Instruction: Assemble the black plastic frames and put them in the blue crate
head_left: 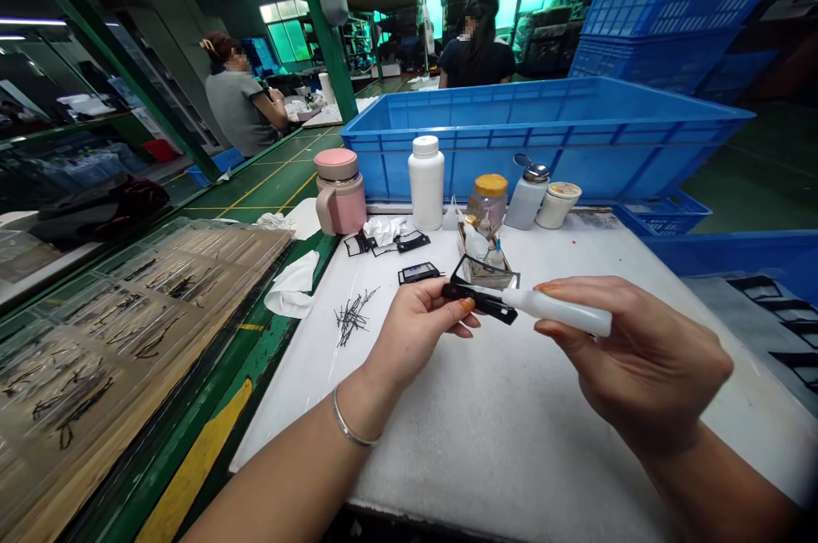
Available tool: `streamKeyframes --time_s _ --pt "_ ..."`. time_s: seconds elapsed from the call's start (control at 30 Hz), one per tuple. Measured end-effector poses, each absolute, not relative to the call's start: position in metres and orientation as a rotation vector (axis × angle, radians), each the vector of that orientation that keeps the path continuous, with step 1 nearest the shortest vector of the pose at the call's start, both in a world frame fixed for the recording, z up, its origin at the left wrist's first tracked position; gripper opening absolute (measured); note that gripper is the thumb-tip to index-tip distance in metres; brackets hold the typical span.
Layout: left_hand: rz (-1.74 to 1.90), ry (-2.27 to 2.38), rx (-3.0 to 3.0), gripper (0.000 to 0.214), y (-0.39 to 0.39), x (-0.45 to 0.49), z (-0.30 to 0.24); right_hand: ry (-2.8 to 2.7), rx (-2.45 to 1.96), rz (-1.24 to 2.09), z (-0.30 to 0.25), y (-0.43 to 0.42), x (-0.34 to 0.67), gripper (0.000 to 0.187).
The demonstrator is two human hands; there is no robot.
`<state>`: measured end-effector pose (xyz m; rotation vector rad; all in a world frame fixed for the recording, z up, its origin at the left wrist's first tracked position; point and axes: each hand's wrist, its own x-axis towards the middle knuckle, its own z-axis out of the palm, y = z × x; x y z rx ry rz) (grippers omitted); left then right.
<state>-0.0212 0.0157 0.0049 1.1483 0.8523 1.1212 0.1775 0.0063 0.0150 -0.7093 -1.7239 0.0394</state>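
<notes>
White foam padding covers the table (511, 441), and over its middle both hands are busy. The left hand (415, 326) is pinched shut on a small black frame piece (481, 301), thumb on top and fingers beneath, holding it just above the padding. The right hand (639, 355) is closed around a slim white applicator bottle (566, 313). The nozzle points left and meets the frame piece at its right end, touching as far as I can tell.

This looks like a fine dab going on, and it calls for a gentle squeeze, not a hard one. A wrist braced on the table would steady the nozzle. That left thumb sits close to the contact spot, so it wants to stay clear of anything wet.

Toward the left edge lies a loose bundle of thin black wires (354, 317). Another black frame (418, 273) rests flat nearer the far edge. Along that far edge stand a pink mug (340, 193), a white bottle (426, 183) and a yellow-lidded jar (489, 202), with a blue crate (575, 134) right behind them.
</notes>
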Motion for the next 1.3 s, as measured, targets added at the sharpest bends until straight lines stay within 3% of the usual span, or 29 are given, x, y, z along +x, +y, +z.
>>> streamKeyframes --time_s 1.3 --pt "1.191 0.92 1.114 0.02 0.0185 -0.0286 0.0075 -1.677 -0.742 -0.019 0.0203 0.0014 0.179 0.026"
